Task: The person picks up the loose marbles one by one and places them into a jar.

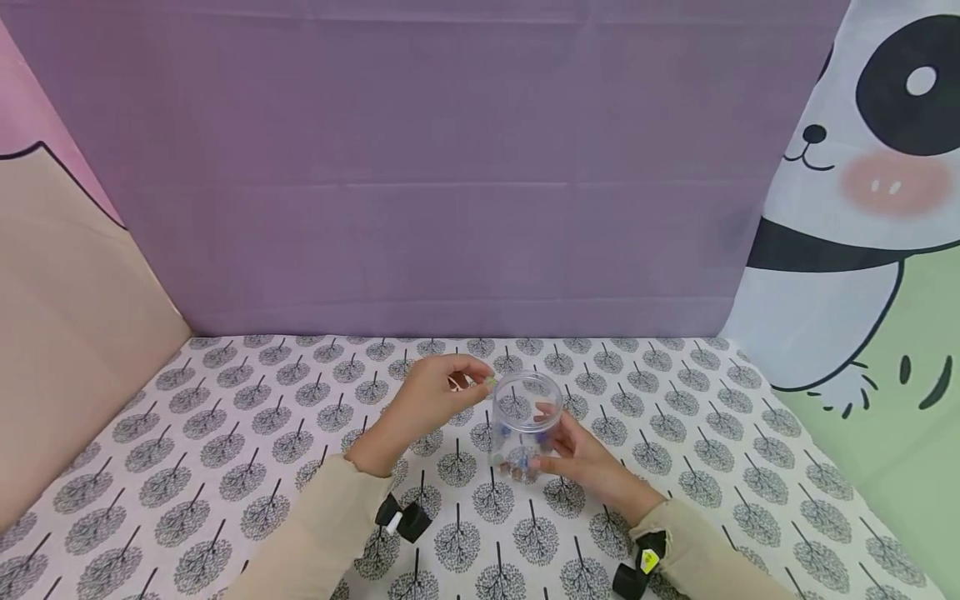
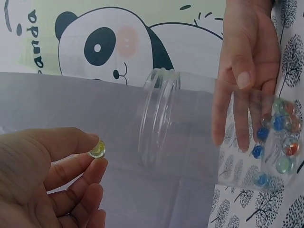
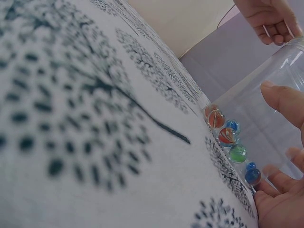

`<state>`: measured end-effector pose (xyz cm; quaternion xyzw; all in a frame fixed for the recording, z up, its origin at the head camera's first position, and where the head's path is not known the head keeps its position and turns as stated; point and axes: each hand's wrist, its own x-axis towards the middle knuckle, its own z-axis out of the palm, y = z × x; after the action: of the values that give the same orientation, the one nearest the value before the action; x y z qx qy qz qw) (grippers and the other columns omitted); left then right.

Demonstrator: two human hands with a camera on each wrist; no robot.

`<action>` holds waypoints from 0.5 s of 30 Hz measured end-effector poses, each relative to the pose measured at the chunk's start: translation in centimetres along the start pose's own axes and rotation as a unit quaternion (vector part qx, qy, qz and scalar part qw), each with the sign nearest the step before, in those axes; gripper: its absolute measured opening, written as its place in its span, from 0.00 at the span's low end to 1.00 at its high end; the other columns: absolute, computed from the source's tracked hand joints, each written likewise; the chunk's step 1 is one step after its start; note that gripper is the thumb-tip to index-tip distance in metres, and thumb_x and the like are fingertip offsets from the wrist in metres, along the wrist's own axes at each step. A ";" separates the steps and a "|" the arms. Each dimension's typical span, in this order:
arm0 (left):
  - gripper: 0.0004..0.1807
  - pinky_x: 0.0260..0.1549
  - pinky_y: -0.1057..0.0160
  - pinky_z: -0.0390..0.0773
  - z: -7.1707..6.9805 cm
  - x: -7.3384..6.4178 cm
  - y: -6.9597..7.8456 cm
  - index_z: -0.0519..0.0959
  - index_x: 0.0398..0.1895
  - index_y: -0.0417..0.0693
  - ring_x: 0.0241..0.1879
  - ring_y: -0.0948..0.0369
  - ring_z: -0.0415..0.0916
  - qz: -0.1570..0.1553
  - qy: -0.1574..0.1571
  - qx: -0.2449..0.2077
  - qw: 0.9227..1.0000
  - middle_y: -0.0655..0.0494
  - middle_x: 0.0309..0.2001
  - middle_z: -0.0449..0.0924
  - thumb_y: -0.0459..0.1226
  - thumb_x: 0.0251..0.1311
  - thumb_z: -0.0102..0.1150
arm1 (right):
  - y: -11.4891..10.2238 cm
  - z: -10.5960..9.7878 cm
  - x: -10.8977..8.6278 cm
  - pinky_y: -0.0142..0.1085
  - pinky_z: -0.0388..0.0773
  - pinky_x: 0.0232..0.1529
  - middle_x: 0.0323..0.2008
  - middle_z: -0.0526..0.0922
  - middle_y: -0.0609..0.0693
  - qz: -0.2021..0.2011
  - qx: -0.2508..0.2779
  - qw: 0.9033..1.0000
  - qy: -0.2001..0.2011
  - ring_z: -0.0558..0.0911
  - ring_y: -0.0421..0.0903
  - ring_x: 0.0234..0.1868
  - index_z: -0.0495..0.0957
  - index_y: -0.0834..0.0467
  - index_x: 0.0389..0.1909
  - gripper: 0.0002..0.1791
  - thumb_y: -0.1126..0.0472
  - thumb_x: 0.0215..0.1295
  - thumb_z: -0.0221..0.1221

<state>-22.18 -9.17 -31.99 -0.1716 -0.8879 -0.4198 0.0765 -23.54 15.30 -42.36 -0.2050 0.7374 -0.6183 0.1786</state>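
Note:
A clear jar [image 1: 504, 437] without a lid stands upright on the cloth, its threaded mouth [image 2: 161, 118] facing up. Several glass marbles [image 3: 228, 137], blue, green and orange-red, lie at its bottom. My right hand [image 1: 588, 458] holds the jar from the right side, thumb on the near wall and fingers round the far one. Just left of the rim, my left hand [image 1: 435, 396] pinches a yellow-green marble [image 2: 98, 149] between thumb and index finger. The other fingers of that hand are loosely bent below the marble in the left wrist view.
A white cloth [image 1: 262, 467] printed with dark trees covers the table. Behind it hangs a plain purple backdrop [image 1: 450, 183], with a panda print [image 1: 832, 317] on the right side and a beige panel [image 1: 67, 333] on the left. Each wrist wears a small black camera [image 1: 412, 522].

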 end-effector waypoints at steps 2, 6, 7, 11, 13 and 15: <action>0.09 0.29 0.65 0.75 0.1 0.1 0.1 0.84 0.41 0.50 0.33 0.63 0.74 0.005 0.000 -0.003 1.000 0.61 0.33 0.81 0.37 0.55 0.64 | 0.0 0.0 0.0 0.47 0.51 0.68 0.70 0.54 0.65 0.002 0.001 1.000 0.002 0.55 0.60 0.70 0.47 0.55 0.73 0.49 0.60 0.56 0.66; 0.09 0.28 0.65 0.75 0.3 0.2 0.5 0.84 0.40 0.50 0.33 0.63 0.74 0.015 -0.001 -0.010 1.000 0.61 0.34 0.81 0.37 0.55 0.64 | -0.1 0.1 -0.1 0.48 0.51 0.68 0.70 0.54 0.65 0.002 0.001 1.000 -0.001 0.55 0.60 0.70 0.46 0.55 0.73 0.48 0.60 0.57 0.65; 0.09 0.28 0.65 0.75 0.3 0.2 0.6 0.84 0.40 0.50 0.33 0.63 0.74 0.017 -0.002 -0.012 1.000 0.61 0.35 0.81 0.37 0.55 0.64 | -0.2 0.1 -0.1 0.48 0.51 0.68 0.70 0.54 0.65 0.000 0.000 1.000 -0.003 0.55 0.61 0.70 0.46 0.55 0.73 0.48 0.60 0.57 0.65; 0.09 0.29 0.65 0.75 0.5 0.3 1.0 0.84 0.40 0.51 0.34 0.63 0.74 0.019 -0.005 -0.016 1.000 0.61 0.37 0.82 0.37 0.55 0.64 | -0.3 0.0 -0.2 0.49 0.51 0.68 0.69 0.54 0.66 -0.001 0.000 1.000 -0.004 0.55 0.62 0.70 0.46 0.55 0.73 0.48 0.60 0.57 0.65; 0.09 0.30 0.65 0.75 0.6 0.3 1.0 0.84 0.40 0.51 0.34 0.64 0.74 0.017 -0.005 -0.018 1.000 0.62 0.37 0.82 0.37 0.55 0.64 | -0.3 0.0 -0.2 0.48 0.51 0.68 0.69 0.53 0.66 -0.002 0.003 1.000 -0.006 0.55 0.62 0.70 0.46 0.56 0.73 0.48 0.61 0.57 0.65; 0.09 0.30 0.65 0.75 0.7 0.3 1.0 0.84 0.39 0.52 0.33 0.64 0.74 0.016 -0.002 -0.018 1.000 0.62 0.36 0.82 0.36 0.54 0.65 | -0.2 0.1 -0.1 0.48 0.51 0.68 0.70 0.53 0.67 -0.003 0.006 1.000 -0.007 0.55 0.62 0.70 0.45 0.56 0.73 0.48 0.61 0.57 0.65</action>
<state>-22.10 -8.00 -31.61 -0.1875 -0.8775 -0.4344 0.0784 -23.39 15.18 -42.16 -0.2103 0.7315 -0.6220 0.1838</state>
